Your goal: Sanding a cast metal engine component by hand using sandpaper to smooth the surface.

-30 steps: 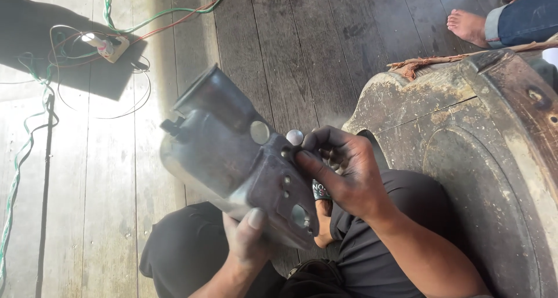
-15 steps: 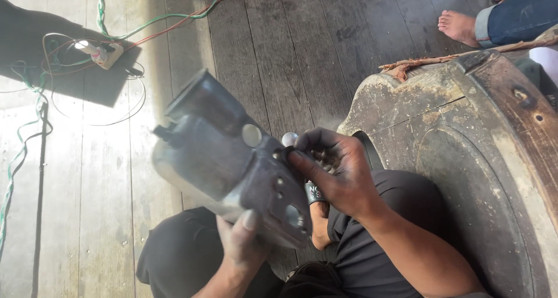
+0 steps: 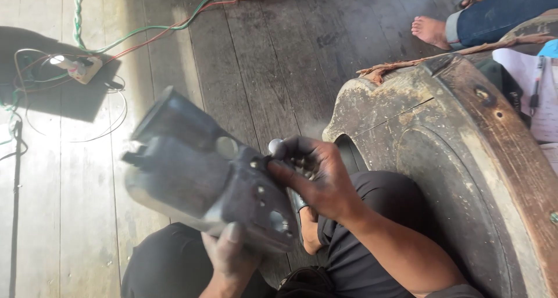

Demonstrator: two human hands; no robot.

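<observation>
Grey, grimy metal housing (image 3: 203, 182) sits above the person's lap, blurred; the left hand (image 3: 229, 254) grips its underside, thumb over the near edge. The right hand (image 3: 317, 179) pinches a small silvery part (image 3: 274, 146) against the housing's bolted end, apparently working a fastener, which calls for steady bracing. A worn wooden block (image 3: 453, 158) crowds the right; plank floor (image 3: 70, 205) lies open leftward.

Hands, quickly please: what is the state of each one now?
Left hand: closed, gripping the dark grey metal housing from below.
Right hand: closed on a small round silver part at the housing's edge.
</observation>
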